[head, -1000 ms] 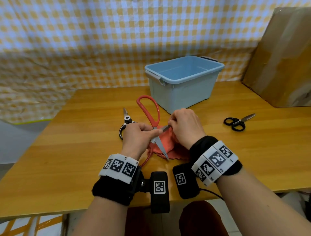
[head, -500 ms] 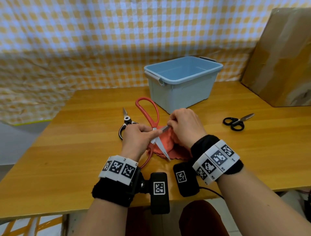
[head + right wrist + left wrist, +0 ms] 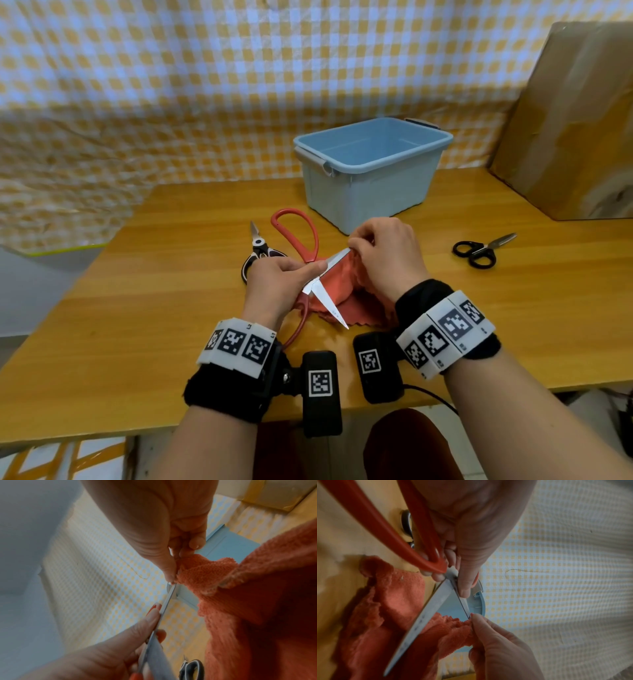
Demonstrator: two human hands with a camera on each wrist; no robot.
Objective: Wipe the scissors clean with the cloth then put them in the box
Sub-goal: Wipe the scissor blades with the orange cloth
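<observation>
Here the red-handled scissors (image 3: pixel 310 260) are spread wide open above the wooden table (image 3: pixel 144 308), near its front edge and just in front of the blue box (image 3: pixel 370 178). The left hand (image 3: pixel 274 287) grips them at the pivot: its fingers curl around the joint where the red handles meet the steel, and the thumb lies flat along the upper blade, as the left wrist view shows. From that grip one handle loop rises toward the far side, the other runs down beneath the wrist toward the near edge. One blade points down and to the near right, bare, its tip over the table. The other blade runs right and slightly up from the left hand into the right hand (image 3: pixel 387 260).

The right hand pinches a fold of the orange-red cloth (image 3: pixel 346 291) around that second blade near its tip, thumb on one side and fingertips on the other. The rest of the cloth hangs below the hand and bunches on the table under the open blades.

Left of the hands, black-handled shears (image 3: pixel 255 251) lie flat on the table, partly behind the left hand. Well to the right lie small black scissors (image 3: pixel 481 250), closed. A cardboard panel (image 3: pixel 575 113) leans at the far right.
</observation>
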